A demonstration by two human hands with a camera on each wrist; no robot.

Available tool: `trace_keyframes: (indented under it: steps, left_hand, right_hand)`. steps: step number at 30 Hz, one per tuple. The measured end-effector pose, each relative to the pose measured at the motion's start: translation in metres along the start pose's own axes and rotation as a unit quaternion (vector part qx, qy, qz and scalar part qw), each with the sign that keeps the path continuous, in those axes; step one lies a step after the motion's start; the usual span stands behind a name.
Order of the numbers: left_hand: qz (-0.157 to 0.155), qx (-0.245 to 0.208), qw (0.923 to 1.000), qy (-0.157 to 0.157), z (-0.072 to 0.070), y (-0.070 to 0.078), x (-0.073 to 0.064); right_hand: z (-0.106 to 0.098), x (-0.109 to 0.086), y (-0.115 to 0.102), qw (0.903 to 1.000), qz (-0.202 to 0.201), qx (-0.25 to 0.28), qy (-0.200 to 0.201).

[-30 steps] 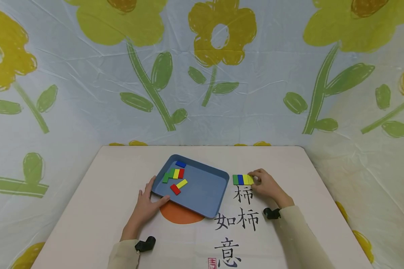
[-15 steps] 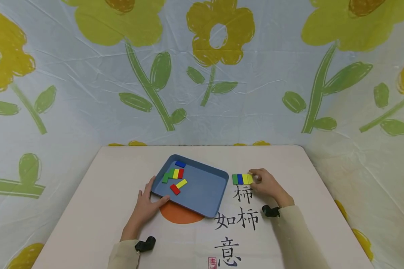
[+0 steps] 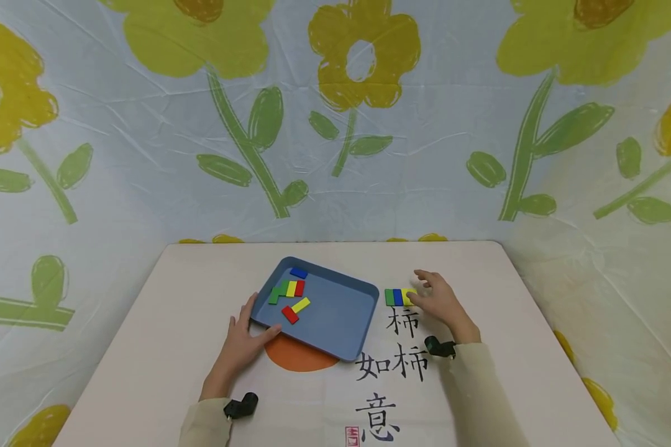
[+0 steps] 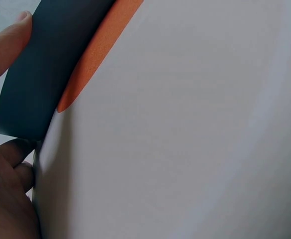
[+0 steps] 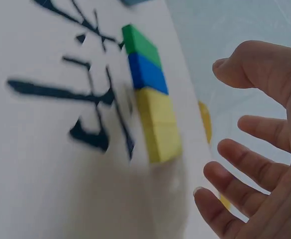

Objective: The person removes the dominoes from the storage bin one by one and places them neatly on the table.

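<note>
My left hand grips the left corner of a blue-grey tray, thumb on its near side. In the left wrist view, the thumb lies against the tray's wall and other fingers curl below it. Right of the tray, a green block, a blue block and two yellow blocks form a straight row on the table. My right hand hovers over the row's right end, fingers spread. Between the right hand and the row a gap shows in the right wrist view; it holds nothing.
Inside the tray lie a blue block, a red block, a yellow block and several others grouped at left. Black brush characters and an orange shape mark the table cloth. A flower-printed curtain stands behind the table.
My right hand has let go of the end yellow block and lifted off, its fingers spreading. The row of blocks stays in place. My left hand keeps its place on the tray.
</note>
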State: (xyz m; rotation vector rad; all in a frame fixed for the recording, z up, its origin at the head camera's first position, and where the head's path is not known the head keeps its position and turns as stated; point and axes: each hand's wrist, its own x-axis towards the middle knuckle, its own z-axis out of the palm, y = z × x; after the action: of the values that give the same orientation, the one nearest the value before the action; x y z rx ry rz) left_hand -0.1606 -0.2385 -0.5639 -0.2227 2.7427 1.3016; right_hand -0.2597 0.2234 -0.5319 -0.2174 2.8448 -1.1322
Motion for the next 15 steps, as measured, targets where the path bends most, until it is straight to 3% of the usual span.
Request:
trace_keyframes:
  steps: [9, 15]
  left_hand:
    - [0.002, -0.004, 1.0, -0.001, 0.001, -0.004, 0.001]
    - [0.004, 0.002, 1.0, -0.002, 0.0, -0.004, 0.003]
  right_hand:
    - [0.01, 0.014, -0.044, 0.9947, -0.08, 0.052, -0.036]
    - [0.028, 0.025, -0.074, 0.991, -0.113, 0.035, -0.062]
